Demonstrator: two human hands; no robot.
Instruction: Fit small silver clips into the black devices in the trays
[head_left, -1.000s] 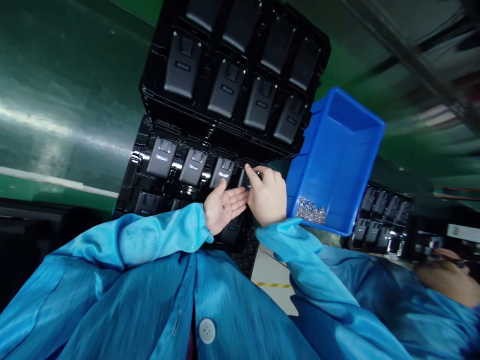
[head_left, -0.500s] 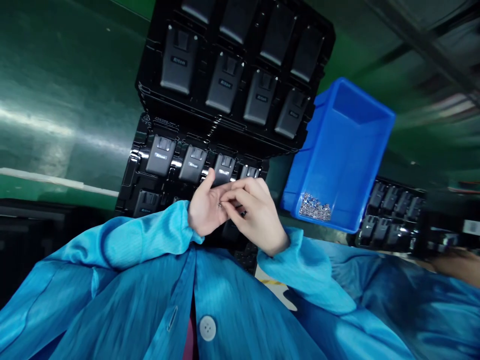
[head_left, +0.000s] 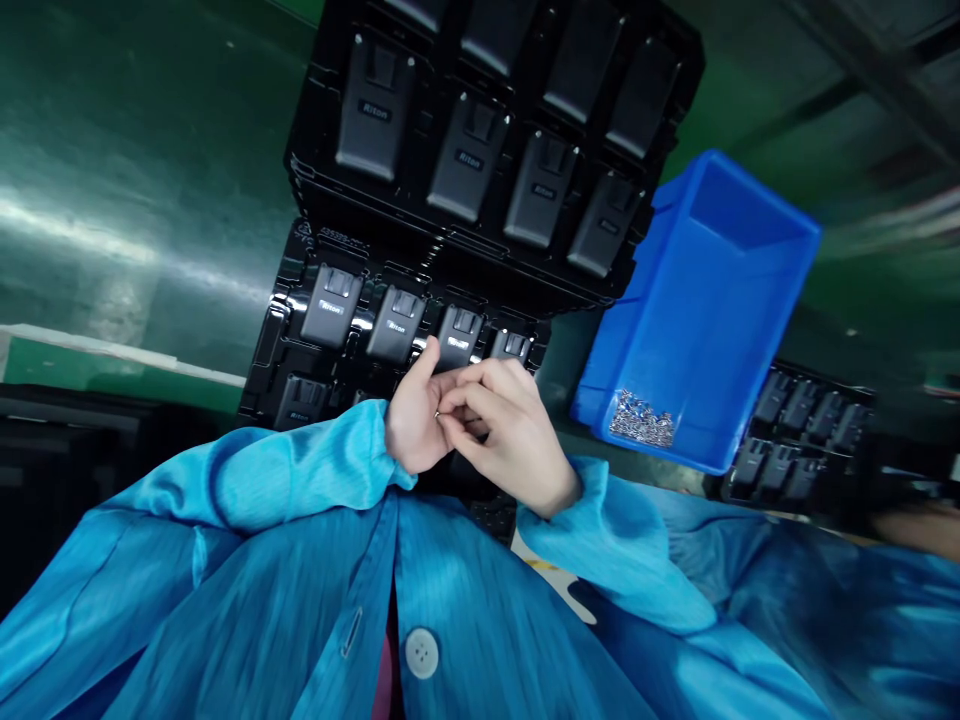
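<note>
Over the lower tray, my left hand (head_left: 414,420) is palm up with its thumb raised and fingers stretched out, partly hidden behind the other hand. At its palm shows a tiny shiny metal part (head_left: 437,413), too small to tell its exact kind. My right hand (head_left: 506,425) reaches across from the right, thumb and forefinger pinched together on that part. Just beyond both hands, grey-black cases marked "Riton" (head_left: 395,325) sit in the pockets of a black plastic tray (head_left: 271,335).
Behind stands a higher stack of black trays (head_left: 420,225) with more cases. To the right, a tilted blue bin (head_left: 731,330) holds a heap of small shiny metal parts (head_left: 641,420). Further right are another filled tray (head_left: 776,470) and a person's blue sleeve (head_left: 810,590).
My right hand has come from the tray's far-side cases back to my left palm and pinched the small metal part. The view has shifted slightly.
</note>
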